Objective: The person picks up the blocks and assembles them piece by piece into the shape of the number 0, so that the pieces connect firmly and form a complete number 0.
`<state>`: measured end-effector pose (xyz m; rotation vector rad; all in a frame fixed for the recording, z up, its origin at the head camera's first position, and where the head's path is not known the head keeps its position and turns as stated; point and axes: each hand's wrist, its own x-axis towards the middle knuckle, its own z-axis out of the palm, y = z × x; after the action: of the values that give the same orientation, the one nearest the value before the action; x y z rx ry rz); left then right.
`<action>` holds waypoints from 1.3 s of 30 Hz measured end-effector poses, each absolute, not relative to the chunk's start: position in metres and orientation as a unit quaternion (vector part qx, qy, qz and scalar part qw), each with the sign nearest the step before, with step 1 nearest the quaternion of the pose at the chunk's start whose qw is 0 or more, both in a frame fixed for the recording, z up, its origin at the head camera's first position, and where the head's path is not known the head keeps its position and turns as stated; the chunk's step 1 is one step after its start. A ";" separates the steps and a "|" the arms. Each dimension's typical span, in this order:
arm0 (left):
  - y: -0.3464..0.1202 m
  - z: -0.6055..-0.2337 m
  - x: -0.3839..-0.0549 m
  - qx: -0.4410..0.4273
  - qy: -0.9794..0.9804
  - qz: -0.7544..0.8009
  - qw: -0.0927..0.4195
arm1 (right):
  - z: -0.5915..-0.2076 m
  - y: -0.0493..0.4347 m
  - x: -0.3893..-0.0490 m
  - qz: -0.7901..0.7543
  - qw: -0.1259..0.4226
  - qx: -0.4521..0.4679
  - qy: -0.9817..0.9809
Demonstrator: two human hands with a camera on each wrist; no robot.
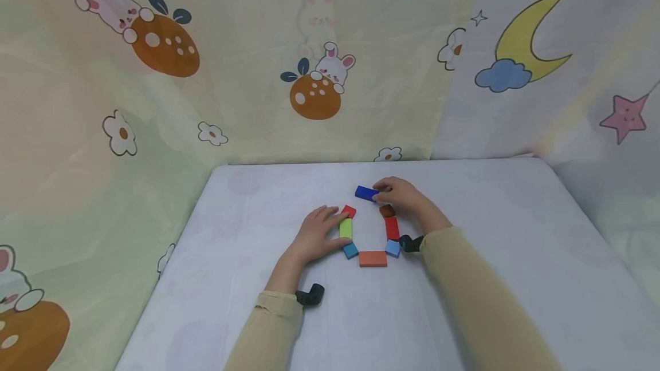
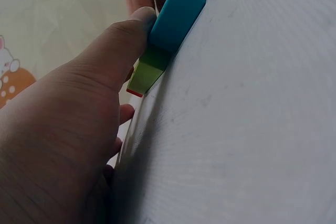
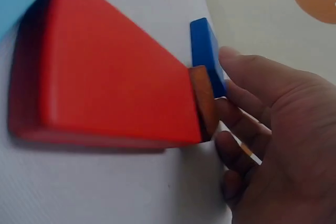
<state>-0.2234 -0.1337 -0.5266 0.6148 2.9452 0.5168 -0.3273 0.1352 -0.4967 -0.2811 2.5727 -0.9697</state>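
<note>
In the head view my right hand pinches the right end of a dark blue rectangular block between thumb and fingers, at the far side of a ring of coloured blocks. My left hand lies along the ring's left side with fingers extended. Its index fingertip is at a small red block, and its thumb reaches the joint between a lime green block and a teal block. A brown block sits just below the right hand, touching the end of a longer red block.
An orange-red block and a light blue block form the ring's near side. A white cloth covers the table. Printed fabric hangs behind and beside it. Each wrist carries a small black camera.
</note>
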 end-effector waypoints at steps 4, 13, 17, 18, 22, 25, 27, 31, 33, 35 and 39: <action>-0.134 -0.525 -0.223 0.202 0.963 0.174 0.043 | -0.501 0.129 -0.327 -0.340 0.176 -0.081 0.920; -0.133 -0.526 -0.223 0.203 0.964 0.164 0.042 | -0.501 0.124 -0.322 -0.322 0.150 -0.063 0.933; -0.132 -0.525 -0.223 0.203 0.964 0.165 0.043 | -0.502 0.127 -0.320 -0.326 0.147 -0.070 0.931; -0.132 -0.525 -0.223 0.203 0.964 0.165 0.042 | -0.502 0.128 -0.320 -0.327 0.147 -0.075 0.931; -0.133 -0.525 -0.223 0.202 0.964 0.165 0.043 | -0.504 0.132 -0.319 -0.324 0.146 -0.106 0.929; -0.134 -0.527 -0.223 0.202 0.964 0.165 0.043 | -0.504 0.135 -0.317 -0.324 0.147 -0.131 0.925; -0.134 -0.527 -0.224 0.204 0.964 0.164 0.041 | -0.504 0.137 -0.316 -0.328 0.148 -0.142 0.922; -0.134 -0.528 -0.224 0.205 0.965 0.161 0.039 | -0.505 0.138 -0.315 -0.330 0.152 -0.154 0.919; -0.134 -0.528 -0.225 0.205 0.965 0.161 0.039 | -0.505 0.138 -0.316 -0.327 0.153 -0.155 0.919; -0.134 -0.528 -0.225 0.205 0.964 0.162 0.040 | -0.506 0.139 -0.316 -0.324 0.152 -0.158 0.920; -0.134 -0.528 -0.225 0.204 0.965 0.162 0.043 | -0.507 0.139 -0.316 -0.324 0.152 -0.167 0.919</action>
<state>-0.2249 -0.1338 -0.5284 0.6240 2.9500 0.4947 -0.3159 0.1390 -0.5071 -0.4780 2.6381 -0.9288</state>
